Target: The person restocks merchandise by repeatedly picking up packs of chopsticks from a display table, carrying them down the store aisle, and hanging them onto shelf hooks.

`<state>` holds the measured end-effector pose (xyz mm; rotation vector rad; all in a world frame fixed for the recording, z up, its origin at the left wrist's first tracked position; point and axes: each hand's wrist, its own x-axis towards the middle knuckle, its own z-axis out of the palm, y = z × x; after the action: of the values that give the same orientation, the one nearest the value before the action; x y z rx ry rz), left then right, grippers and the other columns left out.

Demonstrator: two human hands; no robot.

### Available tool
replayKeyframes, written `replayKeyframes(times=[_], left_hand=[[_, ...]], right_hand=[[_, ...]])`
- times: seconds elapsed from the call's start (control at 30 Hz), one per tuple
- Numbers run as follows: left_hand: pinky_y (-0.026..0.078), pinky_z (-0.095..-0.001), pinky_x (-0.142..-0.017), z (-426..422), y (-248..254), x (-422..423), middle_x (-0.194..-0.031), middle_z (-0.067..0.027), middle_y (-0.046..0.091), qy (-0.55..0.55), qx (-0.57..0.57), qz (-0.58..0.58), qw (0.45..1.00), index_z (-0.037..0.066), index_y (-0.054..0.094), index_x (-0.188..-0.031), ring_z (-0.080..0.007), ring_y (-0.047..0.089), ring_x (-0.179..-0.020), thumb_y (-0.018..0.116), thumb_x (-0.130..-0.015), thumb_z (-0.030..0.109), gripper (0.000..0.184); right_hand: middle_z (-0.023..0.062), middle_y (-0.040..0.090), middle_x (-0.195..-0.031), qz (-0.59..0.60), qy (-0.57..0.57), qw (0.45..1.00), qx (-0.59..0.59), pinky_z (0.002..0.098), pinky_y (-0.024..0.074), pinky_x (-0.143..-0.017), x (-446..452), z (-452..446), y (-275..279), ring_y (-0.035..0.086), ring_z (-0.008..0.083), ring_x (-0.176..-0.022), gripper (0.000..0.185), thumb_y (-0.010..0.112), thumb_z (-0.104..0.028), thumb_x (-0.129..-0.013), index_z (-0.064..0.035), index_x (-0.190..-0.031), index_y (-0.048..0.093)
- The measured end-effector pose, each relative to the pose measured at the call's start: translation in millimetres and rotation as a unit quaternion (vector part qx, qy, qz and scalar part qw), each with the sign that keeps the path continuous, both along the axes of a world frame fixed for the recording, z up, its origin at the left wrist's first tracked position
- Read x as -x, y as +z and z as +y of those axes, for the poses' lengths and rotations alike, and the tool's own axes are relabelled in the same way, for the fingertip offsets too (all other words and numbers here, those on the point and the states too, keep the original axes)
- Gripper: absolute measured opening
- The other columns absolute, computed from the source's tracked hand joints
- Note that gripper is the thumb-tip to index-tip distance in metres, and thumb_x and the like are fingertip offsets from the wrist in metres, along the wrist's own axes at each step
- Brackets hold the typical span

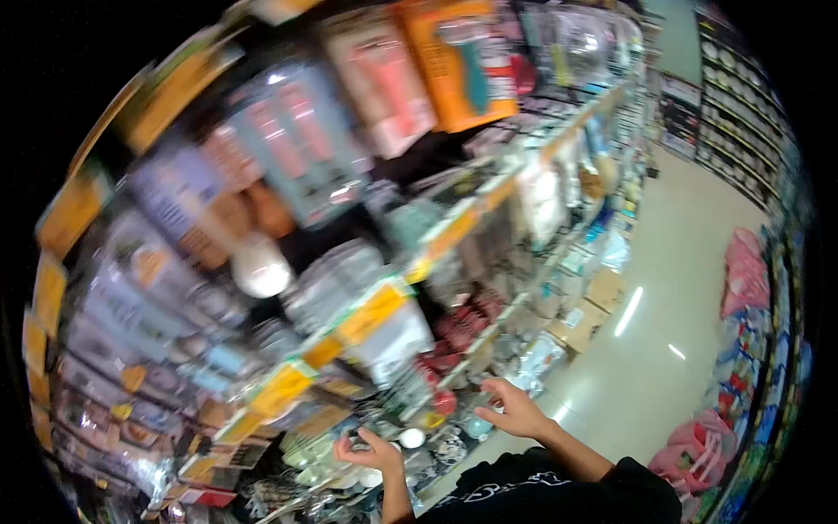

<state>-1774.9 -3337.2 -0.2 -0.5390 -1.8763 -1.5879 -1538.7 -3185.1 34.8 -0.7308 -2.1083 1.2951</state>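
Observation:
My left hand (371, 453) is raised in front of the lower shelves, its fingers apart and nothing in it. Near it on the shelf lie pale green packaged goods (307, 454) and a round white item (412, 437). My right hand (515, 412) is held out further right, thumb and fingers spread, also bare. Behind its fingertips is a red round item (444, 403) on the shelf side; I cannot tell its kind. Neither hand visibly touches any goods. The view is blurred by motion.
Hanging packs fill the rack on the left, among them an orange pack (458, 65) and a white spoon-like item (260, 266). Yellow price labels (374, 313) line the shelf edges. Cardboard boxes (578, 325) stand beside the shiny aisle floor (668, 262). Pink goods (698, 450) hang at right.

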Motion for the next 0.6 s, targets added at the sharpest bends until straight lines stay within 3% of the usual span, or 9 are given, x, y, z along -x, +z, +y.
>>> replayKeyframes(times=[0.1,0.2,0.3,0.43,0.47,0.5,0.53,0.57,0.6], left_hand=[[0.035,-0.0414,-0.094,69,-27,-84,-0.113,-0.0151,0.039,-0.168,0.089,0.073,0.979,0.0,0.038,-0.113,-0.026,0.042,-0.103,0.059,-0.087,0.006,0.035],[0.042,-0.035,-0.086,159,-17,-192,-0.109,-0.0161,0.041,-0.449,-0.022,0.009,0.893,0.001,0.038,-0.11,-0.0236,0.048,-0.096,0.06,-0.081,-0.004,0.036],[0.045,-0.0375,-0.085,232,16,-274,-0.104,-0.0152,0.045,-0.594,-0.054,0.026,0.802,0.003,0.036,-0.114,-0.0224,0.051,-0.092,0.058,-0.082,-0.005,0.039],[0.049,-0.0378,-0.077,314,142,-343,-0.098,-0.0134,0.052,-0.691,-0.176,0.151,0.685,0.007,0.039,-0.108,-0.0238,0.055,-0.084,0.062,-0.084,0.003,0.033],[0.049,-0.0384,-0.072,328,176,-356,-0.092,-0.0099,0.055,-0.685,-0.233,0.183,0.666,0.008,0.043,-0.105,-0.0237,0.055,-0.08,0.062,-0.086,0.011,0.027],[0.044,-0.0393,-0.067,339,205,-369,-0.093,-0.0086,0.056,-0.664,-0.289,0.221,0.654,0.01,0.045,-0.107,-0.0234,0.054,-0.082,0.06,-0.092,0.033,0.031],[0.041,-0.0398,-0.065,345,220,-367,-0.093,-0.007,0.055,-0.657,-0.335,0.251,0.627,0.01,0.048,-0.104,-0.0233,0.053,-0.078,0.057,-0.093,0.033,0.027],[0.044,-0.0419,-0.069,353,231,-361,-0.09,-0.0066,0.054,-0.606,-0.396,0.267,0.636,0.008,0.05,-0.102,-0.0249,0.055,-0.083,0.056,-0.094,0.031,0.025],[0.039,-0.0451,-0.088,365,258,-369,-0.11,-0.0091,0.055,-0.656,-0.369,0.311,0.581,0.009,0.051,-0.115,-0.0216,0.052,-0.102,0.053,-0.095,0.034,0.033]], right_hand=[[0.022,0.051,-0.122,-0.123,-0.006,0.992,-0.023,0.0382,0.0512,-0.081,-83,41,-9,0.062,0.0306,-0.099,0.068,0.068,-0.036,-0.086,0.0025,-0.133,0.038],[0.0278,0.041,-0.134,-0.216,-0.011,0.976,-0.02,0.0425,0.0426,-0.098,-158,73,-6,0.051,0.0406,-0.117,0.08,0.064,-0.043,-0.086,0.0039,-0.14,0.029],[0.0291,0.038,-0.137,-0.209,-0.029,0.977,0.02,0.0424,0.041,-0.101,-228,97,-4,0.048,0.0422,-0.12,0.084,0.063,-0.046,-0.086,0.006,-0.141,0.026],[0.0304,0.036,-0.139,-0.211,-0.099,0.972,0.021,0.0421,0.0399,-0.102,-303,132,-26,0.047,0.043,-0.121,0.084,0.061,-0.048,-0.087,0.0075,-0.14,0.025],[0.0307,0.034,-0.14,-0.234,-0.108,0.965,0.046,0.0417,0.0402,-0.102,-319,144,-17,0.046,0.0433,-0.122,0.084,0.061,-0.047,-0.087,0.0073,-0.14,0.025],[0.0306,0.034,-0.14,-0.232,-0.129,0.963,0.051,0.0419,0.0406,-0.102,-335,156,-17,0.046,0.0433,-0.122,0.084,0.062,-0.047,-0.087,0.0072,-0.14,0.025],[0.0305,0.034,-0.14,-0.228,-0.153,0.96,0.054,0.042,0.041,-0.101,-350,170,-25,0.046,0.0432,-0.122,0.084,0.062,-0.047,-0.087,0.0071,-0.14,0.025],[0.0303,0.034,-0.14,-0.221,-0.178,0.957,0.058,0.0421,0.0414,-0.101,-366,184,-30,0.046,0.0432,-0.122,0.084,0.062,-0.046,-0.087,0.007,-0.14,0.025],[0.03,0.034,-0.141,-0.214,-0.205,0.954,0.044,0.0419,0.0432,-0.099,-381,199,-37,0.048,0.0429,-0.12,0.082,0.064,-0.044,-0.087,0.0053,-0.141,0.025]])
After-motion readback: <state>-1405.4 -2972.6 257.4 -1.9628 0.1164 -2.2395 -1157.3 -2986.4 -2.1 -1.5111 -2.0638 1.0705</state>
